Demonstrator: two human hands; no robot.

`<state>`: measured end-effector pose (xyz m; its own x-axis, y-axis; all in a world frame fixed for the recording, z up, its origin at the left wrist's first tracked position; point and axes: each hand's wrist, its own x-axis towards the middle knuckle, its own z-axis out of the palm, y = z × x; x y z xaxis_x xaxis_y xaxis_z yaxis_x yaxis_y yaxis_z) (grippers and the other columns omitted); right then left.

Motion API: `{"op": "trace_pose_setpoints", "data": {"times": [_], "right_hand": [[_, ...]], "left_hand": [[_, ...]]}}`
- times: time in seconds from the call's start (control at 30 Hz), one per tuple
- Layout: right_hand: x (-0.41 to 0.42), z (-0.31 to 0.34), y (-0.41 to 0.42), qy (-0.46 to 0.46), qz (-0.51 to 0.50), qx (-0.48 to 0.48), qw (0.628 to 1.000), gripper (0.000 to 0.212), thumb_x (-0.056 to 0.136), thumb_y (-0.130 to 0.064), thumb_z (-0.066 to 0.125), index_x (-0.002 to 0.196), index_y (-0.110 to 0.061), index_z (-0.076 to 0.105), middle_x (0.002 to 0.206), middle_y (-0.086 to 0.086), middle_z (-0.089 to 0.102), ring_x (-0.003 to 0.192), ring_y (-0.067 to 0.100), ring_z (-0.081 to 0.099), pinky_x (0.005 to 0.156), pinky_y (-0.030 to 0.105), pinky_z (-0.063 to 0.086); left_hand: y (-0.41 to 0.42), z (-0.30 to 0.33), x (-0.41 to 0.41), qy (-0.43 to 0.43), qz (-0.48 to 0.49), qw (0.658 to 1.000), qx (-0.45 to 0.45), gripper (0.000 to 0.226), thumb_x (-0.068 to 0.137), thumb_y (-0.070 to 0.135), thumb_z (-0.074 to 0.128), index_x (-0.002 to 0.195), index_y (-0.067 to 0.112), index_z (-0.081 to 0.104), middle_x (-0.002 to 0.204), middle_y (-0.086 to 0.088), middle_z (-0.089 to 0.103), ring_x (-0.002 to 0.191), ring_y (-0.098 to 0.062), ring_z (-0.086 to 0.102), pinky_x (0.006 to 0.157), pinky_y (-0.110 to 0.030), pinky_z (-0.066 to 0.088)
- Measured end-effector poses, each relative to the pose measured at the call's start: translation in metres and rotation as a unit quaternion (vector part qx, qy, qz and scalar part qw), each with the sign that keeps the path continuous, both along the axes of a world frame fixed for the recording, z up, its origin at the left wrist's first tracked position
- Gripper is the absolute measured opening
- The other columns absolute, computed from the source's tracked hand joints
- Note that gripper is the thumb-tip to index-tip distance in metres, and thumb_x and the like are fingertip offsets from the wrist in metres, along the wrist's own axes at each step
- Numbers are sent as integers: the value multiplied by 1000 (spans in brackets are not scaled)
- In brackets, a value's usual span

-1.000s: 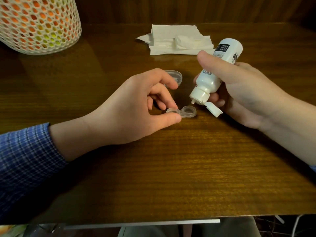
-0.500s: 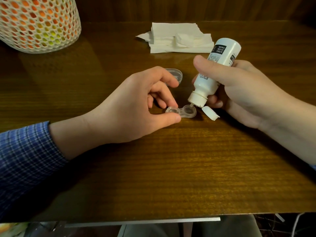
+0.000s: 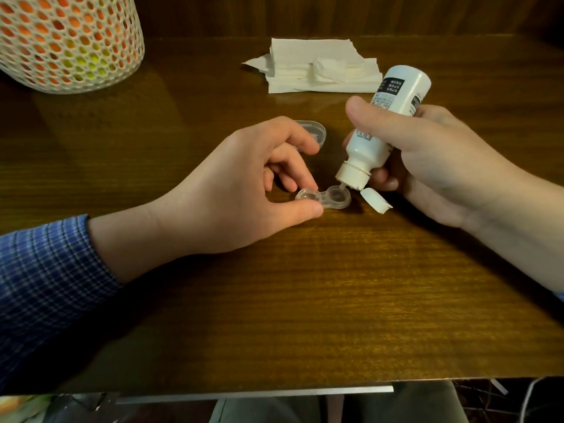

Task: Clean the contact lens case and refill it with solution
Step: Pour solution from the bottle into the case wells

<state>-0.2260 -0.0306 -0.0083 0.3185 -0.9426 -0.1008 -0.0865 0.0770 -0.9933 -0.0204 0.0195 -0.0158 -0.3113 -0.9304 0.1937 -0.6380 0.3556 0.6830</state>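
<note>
A clear two-well contact lens case (image 3: 328,197) lies flat on the wooden table (image 3: 305,300). My left hand (image 3: 244,184) pinches its left well between thumb and fingers. My right hand (image 3: 427,160) grips a white solution bottle (image 3: 381,129), tilted nozzle-down. The nozzle tip sits right over the case's right well. The bottle's flip cap (image 3: 376,202) hangs open beside the case. A clear lid piece (image 3: 316,132) lies behind my left fingers, partly hidden.
A stack of white paper tissues (image 3: 320,68) lies at the back of the table. A white mesh basket with orange and yellow contents (image 3: 67,41) stands at the back left. The table's front edge runs along the bottom.
My right hand has lowered and tilted the bottle left, bringing the nozzle from above and right of the case down onto the right well. The left hand has stayed on the case.
</note>
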Motion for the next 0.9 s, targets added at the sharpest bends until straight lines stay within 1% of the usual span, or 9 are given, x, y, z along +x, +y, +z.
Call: {"op": "trace_pose_setpoints", "data": {"times": [0.1,0.27,0.4,0.63,0.9], "right_hand": [[0,0,1,2,-5,0,1000,29,85,-48,75,94,-23,65,80,-2,67,54,4,53,45,17,38],[1,0,1,4,-2,0,1000,34,80,-50,75,94,-21,65,79,-1,67,54,5,52,45,18,38],[0,0,1,6,-3,-3,1000,29,85,-48,74,93,-22,65,80,-2,67,54,5,52,45,18,38],[1,1,2,6,-13,1,1000,29,82,-49,76,92,-24,65,76,-5,68,56,5,53,46,18,39],[0,1,2,5,-12,2,1000,26,87,-47,74,93,-23,64,81,-1,67,55,6,52,46,18,38]], "left_hand": [[0,0,0,-1,1,1000,1,60,78,32,85,130,18,58,94,14,75,89,-3,70,70,-18,55],[0,0,0,0,2,1000,3,60,77,34,84,130,20,58,94,15,76,90,-3,70,70,-18,55],[0,-1,0,0,2,1000,2,60,77,34,85,130,19,58,94,14,76,90,-3,70,70,-17,54],[0,0,0,-4,1,1000,1,61,78,34,84,130,19,58,95,14,75,90,-2,70,70,-18,55],[-1,-1,1,-2,0,1000,-1,60,78,34,85,130,19,58,95,14,76,91,-3,70,70,-17,55]]}}
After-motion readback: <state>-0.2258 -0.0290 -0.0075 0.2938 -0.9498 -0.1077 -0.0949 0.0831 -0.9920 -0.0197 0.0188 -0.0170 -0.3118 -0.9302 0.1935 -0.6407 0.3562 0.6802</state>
